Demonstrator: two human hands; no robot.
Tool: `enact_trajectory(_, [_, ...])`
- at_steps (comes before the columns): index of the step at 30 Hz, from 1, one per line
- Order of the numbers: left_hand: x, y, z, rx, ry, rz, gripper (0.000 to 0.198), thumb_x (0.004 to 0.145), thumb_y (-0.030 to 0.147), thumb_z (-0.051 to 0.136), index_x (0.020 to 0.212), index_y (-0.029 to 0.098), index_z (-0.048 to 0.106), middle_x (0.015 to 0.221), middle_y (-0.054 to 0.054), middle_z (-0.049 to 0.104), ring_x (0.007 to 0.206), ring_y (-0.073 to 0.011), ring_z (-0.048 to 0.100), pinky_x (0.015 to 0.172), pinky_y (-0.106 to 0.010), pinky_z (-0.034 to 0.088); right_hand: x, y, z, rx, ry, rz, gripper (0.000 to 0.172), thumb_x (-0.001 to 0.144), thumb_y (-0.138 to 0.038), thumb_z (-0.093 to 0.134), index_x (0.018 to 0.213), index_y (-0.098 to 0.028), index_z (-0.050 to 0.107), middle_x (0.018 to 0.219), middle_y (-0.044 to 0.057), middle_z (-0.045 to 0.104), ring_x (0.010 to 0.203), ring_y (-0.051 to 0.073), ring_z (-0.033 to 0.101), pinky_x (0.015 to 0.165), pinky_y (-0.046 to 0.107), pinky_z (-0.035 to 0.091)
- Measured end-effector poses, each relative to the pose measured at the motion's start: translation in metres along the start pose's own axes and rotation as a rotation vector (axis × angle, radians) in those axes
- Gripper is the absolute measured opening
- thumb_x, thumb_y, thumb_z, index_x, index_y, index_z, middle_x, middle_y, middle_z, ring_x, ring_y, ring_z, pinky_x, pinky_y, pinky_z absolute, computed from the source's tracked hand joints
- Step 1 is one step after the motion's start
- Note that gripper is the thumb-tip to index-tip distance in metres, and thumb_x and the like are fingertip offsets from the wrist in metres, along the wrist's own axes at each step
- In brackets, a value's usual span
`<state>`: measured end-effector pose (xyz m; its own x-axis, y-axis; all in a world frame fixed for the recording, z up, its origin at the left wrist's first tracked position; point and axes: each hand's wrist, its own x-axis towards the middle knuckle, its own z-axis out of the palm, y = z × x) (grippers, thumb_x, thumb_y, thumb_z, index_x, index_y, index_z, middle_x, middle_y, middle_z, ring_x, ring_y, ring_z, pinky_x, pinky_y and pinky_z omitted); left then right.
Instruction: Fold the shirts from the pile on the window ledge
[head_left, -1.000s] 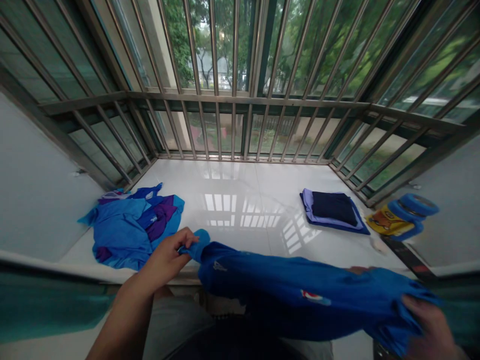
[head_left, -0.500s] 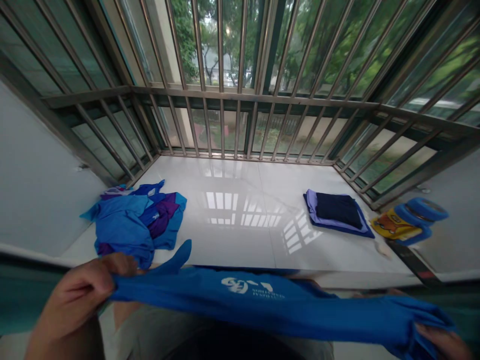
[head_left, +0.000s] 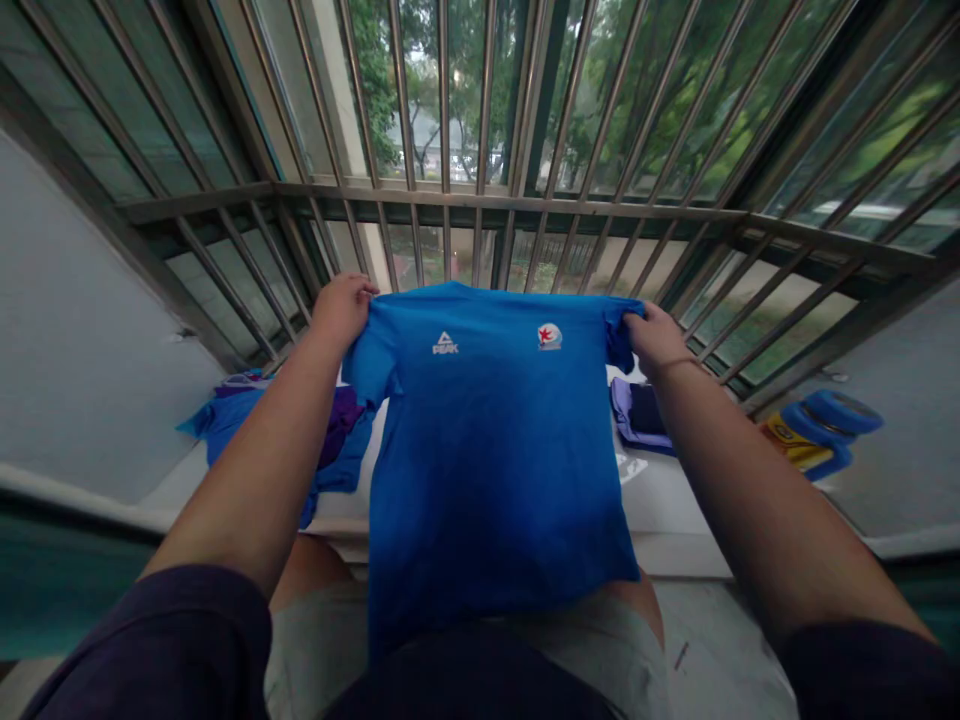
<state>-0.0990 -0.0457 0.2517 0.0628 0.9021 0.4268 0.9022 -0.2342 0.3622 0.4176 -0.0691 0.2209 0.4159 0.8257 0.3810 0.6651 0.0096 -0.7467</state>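
Observation:
A blue T-shirt [head_left: 495, 440] hangs stretched out in front of me, with a white logo on the left of its chest and a round red-and-white badge on the right. My left hand [head_left: 345, 308] is closed on the shirt at its left shoulder. At the opposite shoulder, my right hand [head_left: 654, 335] grips the bunched sleeve. The shirt's lower part hangs over my lap. Behind my left forearm lies a heap of blue and purple clothes [head_left: 345, 430], partly hidden. A folded stack of lilac and dark clothes [head_left: 626, 415] shows beside my right hand, partly covered by my forearm.
The white sill [head_left: 667, 510] runs under the barred window [head_left: 517, 205]. A blue-lidded jar with a yellow label [head_left: 814, 432] stands at the sill's right end. White walls close in on both sides.
Both hands have swung up and forward from low near my lap. The shirt, a taut horizontal band before, now hangs spread open with its chest logos showing.

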Motion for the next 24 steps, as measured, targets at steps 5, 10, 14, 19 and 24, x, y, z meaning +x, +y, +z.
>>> enact_trajectory(5, [0.023,0.016,0.076,0.063,-0.031,-0.008,0.033,0.097,0.009,0.062,0.128,0.002,0.073,0.157,-0.022,0.059,0.141,-0.0300,0.056,0.127,-0.049,0.037,0.032,-0.006,0.056,-0.294,0.040,-0.068,0.060,0.095,-0.026,0.060,0.149,-0.002,0.049,0.151,0.030,0.057,0.141,0.035,0.054,0.122,0.051,0.039])
enact_trajectory(10, [-0.080,0.042,0.153,-0.003,-0.306,0.220,0.026,0.102,0.022,0.060,0.119,0.013,0.077,0.130,-0.017,0.074,0.127,-0.0314,0.065,0.116,-0.047,0.048,-0.065,0.029,0.089,-0.445,-0.401,-0.249,0.042,0.099,-0.028,0.059,0.135,-0.009,0.065,0.138,0.024,0.068,0.133,0.034,0.061,0.120,0.047,0.043])
enact_trajectory(14, [-0.198,0.043,0.183,-0.066,-0.457,0.215,0.024,0.100,0.027,0.066,0.120,0.020,0.076,0.134,-0.014,0.072,0.126,-0.0315,0.065,0.112,-0.047,0.051,-0.171,0.089,0.086,-0.493,-0.521,-0.314,0.040,0.097,-0.029,0.061,0.132,-0.011,0.069,0.139,0.023,0.069,0.132,0.034,0.064,0.118,0.045,0.046])
enact_trajectory(19, [-0.291,0.015,0.173,0.059,-0.381,-0.068,0.035,0.105,0.039,0.060,0.131,0.019,0.070,0.133,-0.015,0.069,0.125,-0.0329,0.064,0.110,-0.047,0.050,-0.270,0.172,0.045,-0.655,-0.346,-0.312,0.048,0.104,-0.042,0.052,0.139,-0.012,0.066,0.144,0.026,0.065,0.135,0.040,0.063,0.116,0.053,0.049])
enact_trajectory(24, [-0.304,0.000,0.160,0.147,-0.365,-0.128,0.032,0.108,0.037,0.053,0.130,0.021,0.071,0.136,-0.015,0.070,0.128,-0.0332,0.063,0.110,-0.047,0.049,-0.308,0.190,0.008,-0.754,-0.201,-0.222,0.038,0.108,-0.042,0.044,0.124,-0.020,0.071,0.129,0.021,0.071,0.113,0.040,0.070,0.095,0.053,0.057])
